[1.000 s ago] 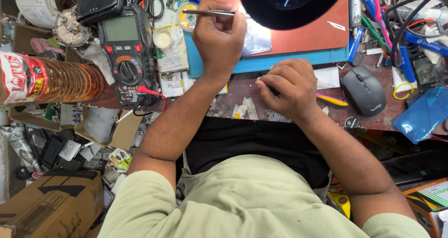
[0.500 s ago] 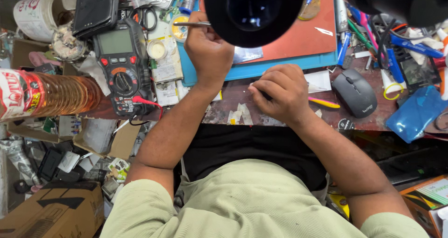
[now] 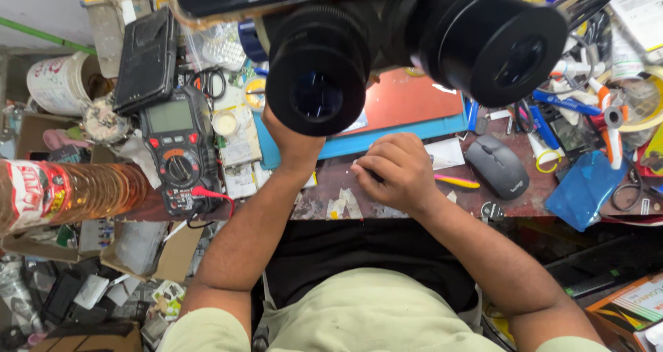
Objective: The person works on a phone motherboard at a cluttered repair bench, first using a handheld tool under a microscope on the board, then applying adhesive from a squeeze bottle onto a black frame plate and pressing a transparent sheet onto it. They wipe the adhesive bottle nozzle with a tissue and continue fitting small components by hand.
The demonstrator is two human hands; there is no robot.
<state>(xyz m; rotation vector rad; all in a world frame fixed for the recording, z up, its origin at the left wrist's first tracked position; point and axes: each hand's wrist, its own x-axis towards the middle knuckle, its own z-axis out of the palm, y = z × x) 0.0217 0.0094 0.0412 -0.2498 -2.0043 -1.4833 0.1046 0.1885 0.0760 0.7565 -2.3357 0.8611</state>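
Observation:
My left hand [image 3: 293,143] reaches onto the red work mat with a blue border [image 3: 407,103]. Its fingers are hidden behind the left black microscope eyepiece [image 3: 318,93], and the thin metal tool seen in them earlier is hidden too. My right hand [image 3: 397,172] rests curled into a loose fist on the worn desk [image 3: 331,186], just below the mat's blue edge. Nothing shows clearly in it. A second eyepiece [image 3: 514,45] looms at the upper right.
A black and red multimeter [image 3: 176,152] lies left of my left arm, with a bottle of amber liquid [image 3: 76,190] further left. A grey mouse [image 3: 497,165], a yellow stick [image 3: 459,181] and a blue pouch [image 3: 583,190] lie to the right. Cables and pens crowd the far right.
The view has moved closer to the microscope, so its eyepieces now cover my left hand's fingers and the thin tool. Both hands stay in much the same places.

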